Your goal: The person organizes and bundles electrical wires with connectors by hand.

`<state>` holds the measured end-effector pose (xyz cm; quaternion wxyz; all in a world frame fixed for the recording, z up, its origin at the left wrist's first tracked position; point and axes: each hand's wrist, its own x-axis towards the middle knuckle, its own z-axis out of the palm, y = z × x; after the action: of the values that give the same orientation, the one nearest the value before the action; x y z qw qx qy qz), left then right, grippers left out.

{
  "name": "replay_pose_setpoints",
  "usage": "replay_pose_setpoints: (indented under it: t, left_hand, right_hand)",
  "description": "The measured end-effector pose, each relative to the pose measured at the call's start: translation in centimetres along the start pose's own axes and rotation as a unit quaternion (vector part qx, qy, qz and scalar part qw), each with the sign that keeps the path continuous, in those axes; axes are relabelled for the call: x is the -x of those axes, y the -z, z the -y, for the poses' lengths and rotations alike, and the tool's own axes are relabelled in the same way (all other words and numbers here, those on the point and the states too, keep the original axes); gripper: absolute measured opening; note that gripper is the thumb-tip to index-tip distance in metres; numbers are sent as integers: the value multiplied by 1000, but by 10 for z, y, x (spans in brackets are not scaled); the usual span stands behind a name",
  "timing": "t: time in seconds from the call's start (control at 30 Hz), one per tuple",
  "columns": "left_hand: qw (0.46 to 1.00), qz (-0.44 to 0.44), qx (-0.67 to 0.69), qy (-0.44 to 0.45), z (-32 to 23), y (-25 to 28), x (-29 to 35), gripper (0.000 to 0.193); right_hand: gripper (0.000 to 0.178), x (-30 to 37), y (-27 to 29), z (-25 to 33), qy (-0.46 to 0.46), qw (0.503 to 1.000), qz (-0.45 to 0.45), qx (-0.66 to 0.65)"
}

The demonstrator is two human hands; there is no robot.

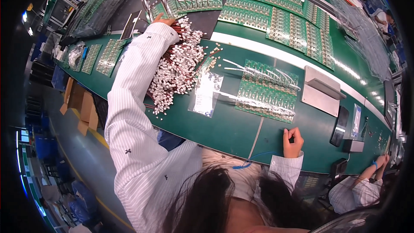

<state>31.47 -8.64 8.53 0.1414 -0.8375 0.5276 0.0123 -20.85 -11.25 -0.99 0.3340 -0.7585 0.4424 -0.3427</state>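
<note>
Many white connectors (177,71), left hand (163,19) alongside

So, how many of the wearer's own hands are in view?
2: left hand at the far end of the cable pile, right hand over the green bench, near its front edge. Neither hidden.

Tabletop (224,134) solid green. Connector pile (177,73) mostly white, dark red mixed in. Right of pile: board panel (268,87) kinda lighter green, white strands (258,102); further right, silvery bracket (319,90). Left of pile: white pinstriped sleeve (133,67), tiny black bows (128,151).
</note>
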Motion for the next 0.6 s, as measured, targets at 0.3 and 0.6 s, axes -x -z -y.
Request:
replay_pose_setpoints:
  t: [0.3,0.6]
  left_hand:
    - [917,-316,240,-38,153,-29,14,33]
    - [616,-389,677,-101,-27,114,135,27]
  right_hand:
    - [26,-4,-9,4,44,999,22,-18]
    - [24,-1,-2,8,25,1000,12,-5]
